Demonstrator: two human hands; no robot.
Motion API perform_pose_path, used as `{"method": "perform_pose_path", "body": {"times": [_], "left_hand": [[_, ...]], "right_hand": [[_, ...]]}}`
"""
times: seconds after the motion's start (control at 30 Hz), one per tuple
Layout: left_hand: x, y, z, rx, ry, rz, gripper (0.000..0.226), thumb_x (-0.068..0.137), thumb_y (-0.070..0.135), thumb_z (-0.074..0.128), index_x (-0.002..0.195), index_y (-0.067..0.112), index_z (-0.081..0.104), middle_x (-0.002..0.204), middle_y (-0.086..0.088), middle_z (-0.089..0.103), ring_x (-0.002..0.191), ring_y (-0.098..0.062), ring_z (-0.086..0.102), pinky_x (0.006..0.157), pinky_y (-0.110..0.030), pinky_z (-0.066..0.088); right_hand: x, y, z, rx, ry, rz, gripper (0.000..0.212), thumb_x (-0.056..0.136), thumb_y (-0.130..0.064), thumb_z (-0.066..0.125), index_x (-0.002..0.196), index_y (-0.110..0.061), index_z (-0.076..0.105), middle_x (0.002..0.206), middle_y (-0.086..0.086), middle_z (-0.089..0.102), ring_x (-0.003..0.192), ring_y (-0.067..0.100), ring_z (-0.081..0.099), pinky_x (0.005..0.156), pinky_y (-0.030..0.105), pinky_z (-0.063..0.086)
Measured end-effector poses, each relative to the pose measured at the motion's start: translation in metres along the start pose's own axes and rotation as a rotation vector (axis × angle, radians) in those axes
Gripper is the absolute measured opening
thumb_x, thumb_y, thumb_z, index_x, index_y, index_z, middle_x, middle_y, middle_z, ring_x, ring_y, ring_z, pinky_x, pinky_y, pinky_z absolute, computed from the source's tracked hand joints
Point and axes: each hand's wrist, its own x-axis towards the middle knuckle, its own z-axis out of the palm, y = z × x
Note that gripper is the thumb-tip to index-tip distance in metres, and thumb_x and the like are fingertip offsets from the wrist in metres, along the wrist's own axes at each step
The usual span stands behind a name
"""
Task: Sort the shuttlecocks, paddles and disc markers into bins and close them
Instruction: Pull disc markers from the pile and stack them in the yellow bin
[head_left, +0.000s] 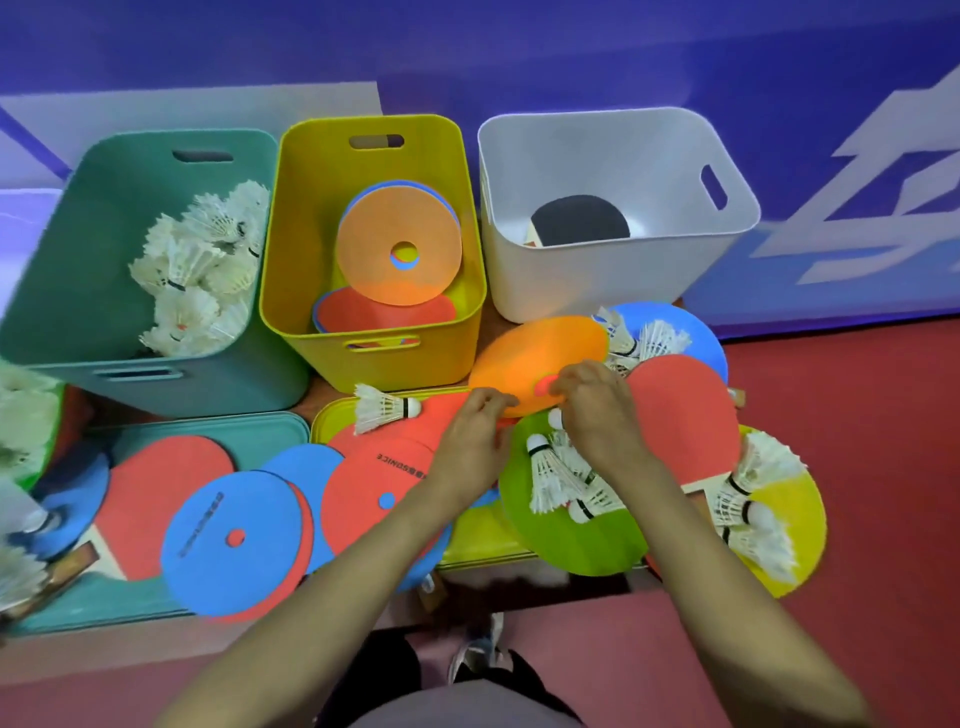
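Two bare hands hold a flat orange disc marker (535, 353) just in front of three open bins.

The disc is round and thin, with a small centre hole. The left hand (475, 434) pinches its near edge and the right hand (597, 410) grips at the hole, hiding part of it. Behind it stand a teal bin (104, 208) of shuttlecocks, a yellow bin (306, 208) of discs and a white bin (571, 156). Items at the left edge are blurred and cut off. The floor (857, 467) is red and the wall (519, 52) blue.

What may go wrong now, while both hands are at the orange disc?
Lifting the orange disc with the left hand and right hand may scatter the shuttlecocks on the blue disc, which lie at its far edge. The right wrist, low over the green-disc shuttlecocks, might sweep them off.
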Motion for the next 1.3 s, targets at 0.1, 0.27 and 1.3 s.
{"method": "perform_pose_path", "body": {"times": [0.1,0.27,1.3], "left_hand": [[0.007,0.008,0.004,-0.092,0.089,-0.135,0.026,0.086,0.001,0.056,0.112,0.005,0.06,0.109,-0.012,0.051,0.1,-0.028,0.056,0.088,-0.035,0.046],[0.009,0.012,-0.01,-0.427,0.286,-0.473,0.026,0.093,0.031,0.054,0.107,0.01,0.048,0.1,-0.016,0.051,0.087,-0.027,0.057,0.081,-0.042,0.05],[-0.043,0.008,-0.097,-0.286,0.52,-0.292,0.024,0.094,0.028,0.054,0.07,0.026,0.056,0.057,0.01,0.054,0.056,-0.003,0.046,0.054,-0.032,0.043]], "right_hand": [[0.004,0.003,-0.001,0.117,0.154,-0.072,0.021,0.069,0.001,0.069,0.086,-0.01,0.071,0.085,0.008,0.067,0.086,0.032,0.059,0.076,0.037,0.048],[0.0,-0.008,-0.021,0.267,0.376,-0.167,0.02,0.087,-0.02,0.051,0.087,-0.011,0.069,0.083,0.003,0.065,0.085,0.027,0.058,0.077,0.035,0.043],[0.009,-0.035,-0.068,0.759,0.526,0.098,0.014,0.085,-0.016,0.066,0.096,-0.009,0.063,0.091,0.003,0.065,0.079,0.011,0.059,0.068,0.016,0.046]]}}
